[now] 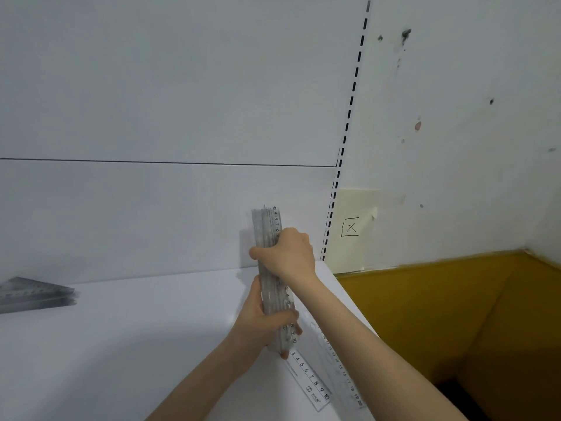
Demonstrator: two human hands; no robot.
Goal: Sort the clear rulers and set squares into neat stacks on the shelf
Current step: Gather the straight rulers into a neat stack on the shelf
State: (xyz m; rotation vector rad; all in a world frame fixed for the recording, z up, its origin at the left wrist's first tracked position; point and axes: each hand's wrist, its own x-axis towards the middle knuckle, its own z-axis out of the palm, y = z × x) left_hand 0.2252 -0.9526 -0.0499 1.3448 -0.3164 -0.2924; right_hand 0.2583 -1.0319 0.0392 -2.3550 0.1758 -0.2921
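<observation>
— What is being gripped?
— A thick bundle of clear plastic rulers (pixel 271 268) is being clasped tightly by the right hand (pixel 287 256) above and the left hand (pixel 264 322) below, over the white shelf (pixel 136 344).
— And the set squares?
— A clear stack (pixel 33 294) is lying far left.

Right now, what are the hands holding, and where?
A bundle of clear rulers: right hand grips its upper half, left hand its lower end.

The bundle of rulers (pixel 270 268) is clear, glossy plastic printed with black numbers, like the single ruler (pixel 309 381) lying flat on the smooth, faintly shiny white shelf (pixel 121 344). The wall (pixel 455 117) is matt, chipped white paint, with a paper note (pixel 352 229) stuck on and a metal slotted rail (pixel 349 117) beside it.
</observation>
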